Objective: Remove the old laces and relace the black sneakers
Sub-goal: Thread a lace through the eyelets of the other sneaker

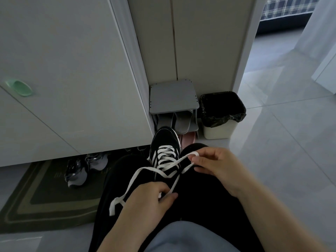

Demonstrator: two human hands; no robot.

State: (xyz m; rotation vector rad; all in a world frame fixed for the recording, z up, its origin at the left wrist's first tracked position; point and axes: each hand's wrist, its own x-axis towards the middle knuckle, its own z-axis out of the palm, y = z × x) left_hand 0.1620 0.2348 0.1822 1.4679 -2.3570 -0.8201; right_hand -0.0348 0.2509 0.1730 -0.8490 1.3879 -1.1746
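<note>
Left hand [151, 195] and right hand [214, 164] each pinch a lace [149, 168] end above the sneaker [163, 137]; uneven pull risks slackening the crossing or losing a pinch.

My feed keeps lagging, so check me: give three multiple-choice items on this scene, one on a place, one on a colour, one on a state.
1. Where does the white plastic waste bin with the black liner stand?
A) right of the small grey shoe rack
B) on the doormat
C) on top of the rack

2. What colour is the flat lace in the black striped sneaker?
A) black
B) white
C) red

3. What are the hands doing?
A) both lie flat on the floor
B) both hold nothing
C) each pinches the lace

Answers: 1 A, the bin stands on the tiles beside the rack's right side. 2 B, it shows white against the black upper. 3 C, the left hand and the right hand each pinch a strand.
</note>
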